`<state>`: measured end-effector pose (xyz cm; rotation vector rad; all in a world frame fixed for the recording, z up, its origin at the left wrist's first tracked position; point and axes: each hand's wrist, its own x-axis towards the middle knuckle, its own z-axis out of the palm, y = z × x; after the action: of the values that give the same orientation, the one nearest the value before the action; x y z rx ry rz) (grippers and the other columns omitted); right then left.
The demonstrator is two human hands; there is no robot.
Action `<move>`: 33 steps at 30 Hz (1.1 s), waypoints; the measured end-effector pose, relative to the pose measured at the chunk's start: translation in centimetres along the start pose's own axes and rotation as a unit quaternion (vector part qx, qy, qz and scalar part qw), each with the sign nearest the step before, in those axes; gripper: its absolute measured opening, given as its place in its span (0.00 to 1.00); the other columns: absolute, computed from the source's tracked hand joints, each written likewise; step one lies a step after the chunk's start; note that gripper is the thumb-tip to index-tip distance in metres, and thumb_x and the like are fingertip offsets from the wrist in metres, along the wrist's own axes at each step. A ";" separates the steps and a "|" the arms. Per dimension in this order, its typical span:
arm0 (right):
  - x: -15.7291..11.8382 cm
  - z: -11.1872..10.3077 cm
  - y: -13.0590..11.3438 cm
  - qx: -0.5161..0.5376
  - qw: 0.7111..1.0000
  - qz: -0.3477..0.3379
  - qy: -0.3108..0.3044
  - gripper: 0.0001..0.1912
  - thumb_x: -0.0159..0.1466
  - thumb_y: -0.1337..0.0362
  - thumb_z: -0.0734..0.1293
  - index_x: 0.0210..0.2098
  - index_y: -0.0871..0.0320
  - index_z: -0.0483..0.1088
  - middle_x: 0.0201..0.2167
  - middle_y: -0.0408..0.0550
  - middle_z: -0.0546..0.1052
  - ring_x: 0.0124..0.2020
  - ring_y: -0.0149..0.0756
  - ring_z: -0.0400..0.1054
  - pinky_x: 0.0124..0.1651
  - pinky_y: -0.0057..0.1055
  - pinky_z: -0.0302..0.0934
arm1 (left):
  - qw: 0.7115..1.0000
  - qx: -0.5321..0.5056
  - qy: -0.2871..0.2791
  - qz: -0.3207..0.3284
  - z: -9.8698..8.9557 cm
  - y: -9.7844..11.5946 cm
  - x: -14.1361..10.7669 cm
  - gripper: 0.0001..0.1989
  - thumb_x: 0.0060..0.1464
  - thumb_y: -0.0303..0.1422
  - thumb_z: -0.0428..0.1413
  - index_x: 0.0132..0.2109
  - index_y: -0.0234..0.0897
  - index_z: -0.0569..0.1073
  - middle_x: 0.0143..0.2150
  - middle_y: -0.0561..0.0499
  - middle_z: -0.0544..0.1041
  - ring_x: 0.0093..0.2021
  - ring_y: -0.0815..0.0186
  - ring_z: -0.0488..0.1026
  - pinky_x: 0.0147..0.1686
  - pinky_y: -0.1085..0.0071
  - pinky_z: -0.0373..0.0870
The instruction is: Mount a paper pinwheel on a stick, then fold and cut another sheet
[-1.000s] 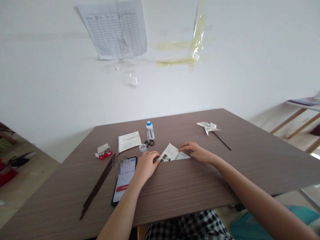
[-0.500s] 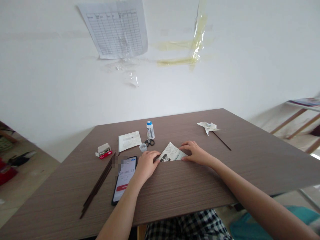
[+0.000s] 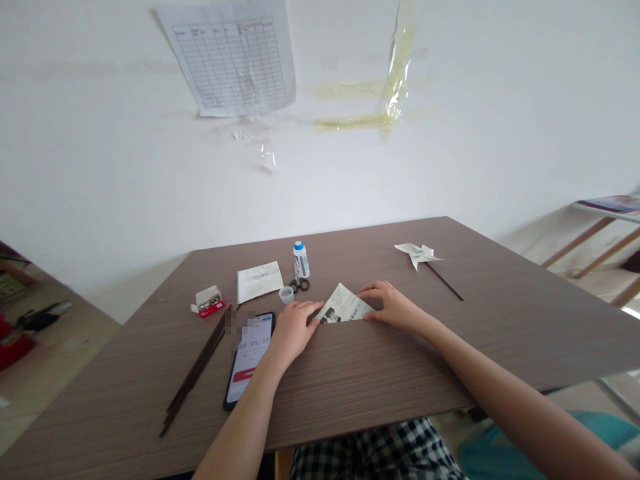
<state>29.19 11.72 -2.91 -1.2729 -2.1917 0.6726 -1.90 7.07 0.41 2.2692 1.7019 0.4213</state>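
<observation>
The right hand (image 3: 387, 307) has closed on the printed paper triangle (image 3: 345, 307); the left hand (image 3: 295, 323) holds its left corner. The tip faces the far table edge (image 3: 350, 233).

Soft, diffuse light, glare on glossy tape (image 3: 399, 87)

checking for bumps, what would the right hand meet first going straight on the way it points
The folded paper, which the right hand seems to touch; beyond it, probably the left hand, though depth is hard to judge.
</observation>
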 end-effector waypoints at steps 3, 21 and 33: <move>0.0 -0.1 -0.3 0.008 0.999 -0.023 0.028 0.23 0.59 0.71 0.82 0.54 0.52 0.90 0.61 0.56 0.87 0.67 0.59 0.78 0.77 0.57 0.67 | 1.000 -0.001 0.001 0.007 0.1 -0.2 0.0 0.24 0.72 0.24 0.63 0.70 0.45 0.86 0.71 0.44 0.86 0.73 0.45 0.81 0.76 0.47 0.74; -0.4 -1.2 -0.9 0.097 0.993 -0.026 -0.067 0.25 0.77 0.41 0.72 0.33 0.49 0.89 0.49 0.53 0.92 0.62 0.57 0.84 0.70 0.48 0.73 | 0.996 -0.090 0.006 0.020 0.2 -1.4 0.5 0.22 0.76 0.26 0.54 0.64 0.41 0.89 0.66 0.43 0.90 0.68 0.50 0.85 0.74 0.54 0.75; -0.1 -0.3 -0.5 0.041 0.992 -0.085 -0.083 0.08 0.67 0.59 0.84 0.46 0.49 0.92 0.58 0.55 0.90 0.66 0.57 0.80 0.77 0.57 0.67 | 0.999 -0.042 -0.017 0.011 -0.1 -0.5 -0.2 0.26 0.70 0.29 0.67 0.72 0.43 0.84 0.76 0.39 0.82 0.77 0.43 0.77 0.80 0.45 0.69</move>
<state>29.13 11.47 -2.42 -1.0075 -2.3483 0.8153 -2.44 7.04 0.33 2.2249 1.6120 0.4488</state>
